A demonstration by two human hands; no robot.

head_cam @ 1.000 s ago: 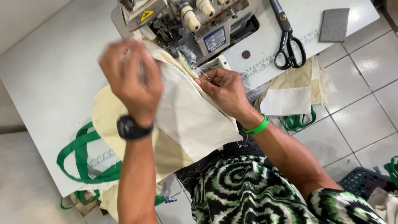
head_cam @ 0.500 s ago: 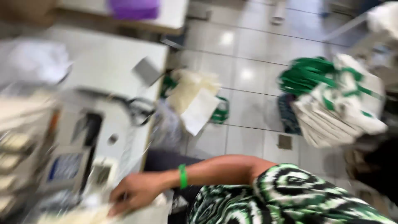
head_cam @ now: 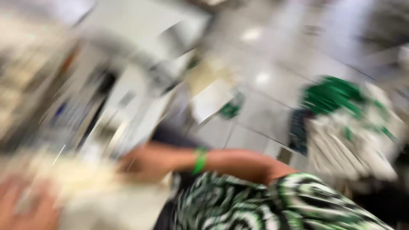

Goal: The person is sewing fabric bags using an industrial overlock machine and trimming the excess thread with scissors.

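Note:
The view is heavily blurred by head motion. My right hand point(head_cam: 147, 164), with a green band on its wrist, rests at the edge of cream fabric point(head_cam: 91, 191) lying on the white sewing table point(head_cam: 140, 106). Whether its fingers grip the fabric is too smeared to tell. My left hand point(head_cam: 19, 206) shows at the bottom left corner, against the same fabric, its grip unclear. The sewing machine point(head_cam: 72, 110) is a grey smear to the left.
On the tiled floor at right lies a pile of cream bags with green straps point(head_cam: 353, 127). A cream piece with a green strap point(head_cam: 213, 91) hangs off the table's end. My patterned green and black sleeve point(head_cam: 272, 204) fills the bottom.
The camera has swung right, away from the machine, then partly back. My left hand, raised with fabric a second ago, has dropped to the bottom left. My right hand stays on the fabric.

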